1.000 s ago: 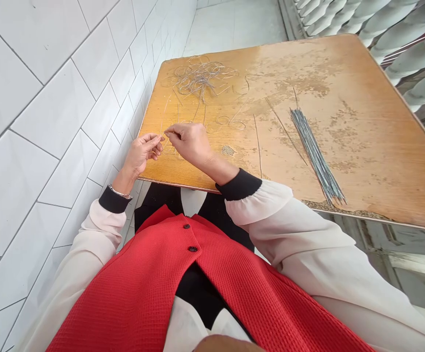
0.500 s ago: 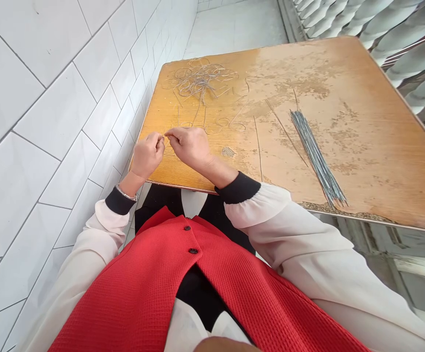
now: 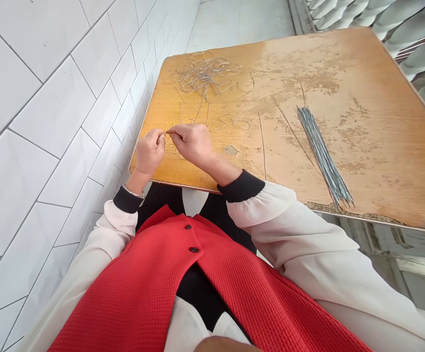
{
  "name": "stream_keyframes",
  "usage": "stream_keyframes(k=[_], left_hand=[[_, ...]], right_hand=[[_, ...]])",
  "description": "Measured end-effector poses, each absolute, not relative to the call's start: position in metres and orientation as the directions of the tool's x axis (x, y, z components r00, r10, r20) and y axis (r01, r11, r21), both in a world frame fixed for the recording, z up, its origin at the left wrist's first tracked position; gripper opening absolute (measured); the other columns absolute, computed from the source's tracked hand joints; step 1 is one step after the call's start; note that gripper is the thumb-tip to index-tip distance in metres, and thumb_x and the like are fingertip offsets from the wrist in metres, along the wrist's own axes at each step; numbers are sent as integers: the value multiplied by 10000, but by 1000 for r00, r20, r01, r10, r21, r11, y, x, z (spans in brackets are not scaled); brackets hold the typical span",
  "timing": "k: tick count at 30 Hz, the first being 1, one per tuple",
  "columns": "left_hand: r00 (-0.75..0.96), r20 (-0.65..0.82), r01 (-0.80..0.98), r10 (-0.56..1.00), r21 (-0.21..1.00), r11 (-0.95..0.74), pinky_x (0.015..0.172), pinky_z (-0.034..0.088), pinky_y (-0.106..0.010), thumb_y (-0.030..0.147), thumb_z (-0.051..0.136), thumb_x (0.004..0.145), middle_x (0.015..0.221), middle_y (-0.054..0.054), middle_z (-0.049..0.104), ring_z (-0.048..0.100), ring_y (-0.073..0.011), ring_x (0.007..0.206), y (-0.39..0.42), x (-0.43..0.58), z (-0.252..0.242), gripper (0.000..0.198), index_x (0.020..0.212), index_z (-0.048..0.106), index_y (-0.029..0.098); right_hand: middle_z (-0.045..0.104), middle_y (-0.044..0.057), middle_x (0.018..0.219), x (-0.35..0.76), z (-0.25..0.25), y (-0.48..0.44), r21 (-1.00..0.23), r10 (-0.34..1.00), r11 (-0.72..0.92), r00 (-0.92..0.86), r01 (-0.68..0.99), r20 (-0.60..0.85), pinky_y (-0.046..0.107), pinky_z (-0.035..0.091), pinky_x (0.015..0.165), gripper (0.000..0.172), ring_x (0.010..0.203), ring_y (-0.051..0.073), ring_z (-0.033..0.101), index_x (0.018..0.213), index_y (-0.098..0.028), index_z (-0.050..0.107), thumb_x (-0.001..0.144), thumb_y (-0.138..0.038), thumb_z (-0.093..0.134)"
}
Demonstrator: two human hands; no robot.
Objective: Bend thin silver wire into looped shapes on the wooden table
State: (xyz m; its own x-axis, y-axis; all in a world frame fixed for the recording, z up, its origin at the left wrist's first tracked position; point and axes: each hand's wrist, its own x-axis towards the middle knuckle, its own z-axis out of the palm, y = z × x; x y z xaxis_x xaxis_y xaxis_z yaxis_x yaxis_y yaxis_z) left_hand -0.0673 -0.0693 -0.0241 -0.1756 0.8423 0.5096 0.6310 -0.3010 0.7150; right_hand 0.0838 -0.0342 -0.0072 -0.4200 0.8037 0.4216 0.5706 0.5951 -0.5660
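Observation:
Over the near left part of the table, my left hand (image 3: 150, 152) is closed in a pinch, thumb against the curled fingers. My right hand (image 3: 194, 143) pinches just beside it, the fingertips of both almost touching. Between them they hold a thin wire, of which only a sliver shows; the fingers hide most of it. Beyond the hands lies a tangled heap of curled thin wires (image 3: 205, 76). A few loose bent wires (image 3: 234, 121) are spread between the heap and my right hand.
The worn wooden table (image 3: 392, 146) has peeling patches and a chipped front edge. A bundle of straight grey wires (image 3: 324, 154) lies on its right, with single straight wires (image 3: 292, 128) beside it. A white tiled wall (image 3: 66, 122) stands close on the left; balusters (image 3: 414, 54) are at far right.
The view has shifted slightly, so the table and wires sit a little differently in the picture. Both hands keep their pinch close together, with barely any movement.

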Motion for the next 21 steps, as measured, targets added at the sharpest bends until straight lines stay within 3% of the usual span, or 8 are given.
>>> stream_keyframes(k=[6, 11, 15, 21], left_hand=[[-207, 427, 509, 880, 815, -276, 723, 512, -238, 211, 602, 952, 760, 19, 651, 624, -110, 683, -73, -68, -17, 98, 868, 651, 220], [-214, 391, 490, 895, 836, -248, 718, 521, -231, 204, 594, 956, 752, 24, 658, 638, -104, 674, -75, -67, -21, 95, 880, 648, 220], [-196, 404, 530, 893, 810, -250, 726, 505, -239, 197, 598, 949, 762, 17, 654, 635, -115, 693, -75, -68, -25, 84, 887, 650, 220], [-105, 443, 642, 890, 714, -279, 701, 447, -254, 194, 611, 932, 733, 7, 637, 600, -135, 691, -79, -68, -15, 134, 803, 630, 222]], right_hand=[[741, 59, 777, 81, -8, -36, -693, 867, 493, -363, 526, 342, 349, 488, 740, 311, 723, 211, 663, 1161, -172, 739, 934, -206, 528], [718, 40, 724, 81, -14, -34, -725, 878, 472, -345, 502, 333, 335, 481, 699, 229, 667, 188, 634, 1037, -174, 758, 906, -223, 577], [759, 69, 820, 84, -12, -34, -679, 860, 507, -366, 530, 357, 347, 485, 721, 223, 739, 208, 662, 971, -191, 770, 911, -209, 556], [776, 122, 997, 85, -12, -35, -496, 805, 592, -428, 635, 411, 369, 463, 751, 292, 867, 252, 675, 960, -192, 763, 951, -220, 472]])
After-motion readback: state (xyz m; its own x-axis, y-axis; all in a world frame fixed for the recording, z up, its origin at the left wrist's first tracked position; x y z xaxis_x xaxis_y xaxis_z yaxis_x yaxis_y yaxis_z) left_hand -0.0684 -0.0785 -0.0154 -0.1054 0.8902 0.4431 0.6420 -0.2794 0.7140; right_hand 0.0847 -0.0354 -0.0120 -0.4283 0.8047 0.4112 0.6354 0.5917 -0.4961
